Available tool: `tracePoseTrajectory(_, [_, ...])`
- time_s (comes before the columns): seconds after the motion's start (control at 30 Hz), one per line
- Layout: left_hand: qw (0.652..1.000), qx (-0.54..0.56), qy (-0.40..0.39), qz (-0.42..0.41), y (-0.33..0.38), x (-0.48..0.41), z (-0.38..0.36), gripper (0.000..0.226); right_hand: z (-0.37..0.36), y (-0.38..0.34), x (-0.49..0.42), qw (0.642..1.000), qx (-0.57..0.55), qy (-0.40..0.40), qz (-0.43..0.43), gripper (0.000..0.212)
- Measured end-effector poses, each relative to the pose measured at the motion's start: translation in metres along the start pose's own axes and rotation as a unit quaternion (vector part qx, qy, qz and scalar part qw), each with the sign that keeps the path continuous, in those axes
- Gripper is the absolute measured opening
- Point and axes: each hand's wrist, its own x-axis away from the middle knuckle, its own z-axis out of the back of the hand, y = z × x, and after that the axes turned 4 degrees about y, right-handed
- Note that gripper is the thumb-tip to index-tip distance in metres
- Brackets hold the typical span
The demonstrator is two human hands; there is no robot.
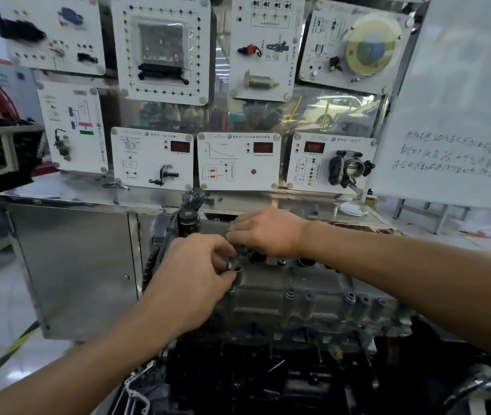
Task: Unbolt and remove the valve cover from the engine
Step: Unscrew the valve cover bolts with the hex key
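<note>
Straight ahead, a tall display wall (pixel 238 115) fills the upper half of the view, covered in white training panels (pixel 160 49) with diagrams, red readouts and mounted car parts. A whiteboard (pixel 463 100) with handwritten lines leans in at the right. Below the wall, a steel cabinet (pixel 73 265) stands on the left.

An engine (pixel 268 369) sits in front of the cabinet, low in the centre, its lower part dark. The grey metal valve cover (pixel 313 295) lies on top of it, in place, running from the centre toward the right, with bolt heads along its near edge and round openings along its top. A toothed wheel (pixel 148 265) shows at its left end.

Both bare forearms reach in from the bottom corners and meet over the cover's left end. The left hand (pixel 187 283) is nearer, its fingers and thumb curled tightly and pinching a small round metal part (pixel 233 265) just above the cover. The right hand (pixel 271 233) is just behind it, palm down with fingers bent toward the cover's far edge. Whether those fingers hold anything cannot be told, as their tips are hidden.
</note>
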Motion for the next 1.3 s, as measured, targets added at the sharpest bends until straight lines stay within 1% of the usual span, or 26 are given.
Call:
tracePoseTrajectory(0.13, [1.0,-0.005,-0.006,0.001,0.003,0.005,0.003,0.027,0.014,0.001,-0.006,0.999,0.027,-0.021,-0.003,0.018])
tracePoseTrajectory(0.17, [1.0,-0.002,-0.002,-0.008,0.006,0.001,0.007,0.029,0.022,0.005,-0.01,0.999,0.043,-0.013,-0.013,0.019])
tracePoseTrajectory(0.27, [0.998,0.013,0.034,-0.046,0.017,-0.03,0.026,0.031,0.05,0.029,-0.02,0.994,0.077,0.047,-0.068,0.02])
tracePoseTrajectory(0.3, [0.997,0.007,0.04,-0.062,0.02,-0.046,0.032,0.029,0.059,0.038,-0.022,0.99,0.096,0.035,-0.097,0.02])
tracePoseTrajectory(0.37, [0.995,-0.034,0.026,-0.095,0.023,-0.081,0.039,0.027,0.072,0.052,-0.018,0.978,0.135,-0.032,-0.155,0.023])
tracePoseTrajectory(0.43, [0.988,-0.095,-0.01,-0.123,0.02,-0.114,0.034,0.026,0.078,0.056,-0.002,0.969,0.122,-0.08,-0.199,0.028])
tracePoseTrajectory(0.5, [0.973,-0.154,-0.065,-0.161,0.016,-0.143,0.021,0.023,0.077,0.05,0.017,0.963,0.084,-0.084,-0.241,0.031])
tracePoseTrajectory(0.6, [0.945,-0.187,-0.168,-0.209,0.011,-0.17,0.0,0.02,0.062,0.031,0.033,0.947,-0.007,-0.068,-0.315,0.035])
tracePoseTrajectory(0.63, [0.937,-0.192,-0.189,-0.222,0.009,-0.175,-0.006,0.018,0.054,0.023,0.034,0.938,-0.039,-0.061,-0.339,0.035])
tracePoseTrajectory(0.73, [0.92,-0.202,-0.214,-0.257,0.0,-0.181,-0.018,0.017,0.031,-0.003,0.03,0.909,-0.118,-0.019,-0.4,0.033])
tracePoseTrajectory(0.8, [0.914,-0.2,-0.231,-0.266,-0.008,-0.181,-0.022,0.019,0.02,-0.019,0.023,0.902,-0.149,0.02,-0.405,0.03])
tracePoseTrajectory(0.87, [0.916,-0.188,-0.233,-0.267,-0.014,-0.178,-0.024,0.019,0.014,-0.031,0.018,0.902,-0.161,0.066,-0.396,0.029])
tracePoseTrajectory(0.93, [0.926,-0.162,-0.216,-0.262,-0.018,-0.176,-0.024,0.019,0.011,-0.037,0.014,0.899,-0.159,0.105,-0.395,0.032])
tracePoseTrajectory(1.0, [0.937,-0.138,-0.2,-0.249,-0.023,-0.175,-0.022,0.02,0.008,-0.039,0.012,0.892,-0.163,0.132,-0.401,0.03])
tracePoseTrajectory(1.07, [0.942,-0.128,-0.196,-0.24,-0.025,-0.173,-0.022,0.02,0.006,-0.041,0.009,0.884,-0.169,0.146,-0.41,0.027])
tracePoseTrajectory(1.2, [0.944,-0.121,-0.198,-0.234,-0.024,-0.172,-0.022,0.02,0.001,-0.044,0.005,0.875,-0.17,0.17,-0.42,0.032])
tracePoseTrajectory(1.3, [0.945,-0.125,-0.187,-0.237,-0.024,-0.172,-0.022,0.021,-0.001,-0.044,0.004,0.87,-0.174,0.182,-0.424,0.028])
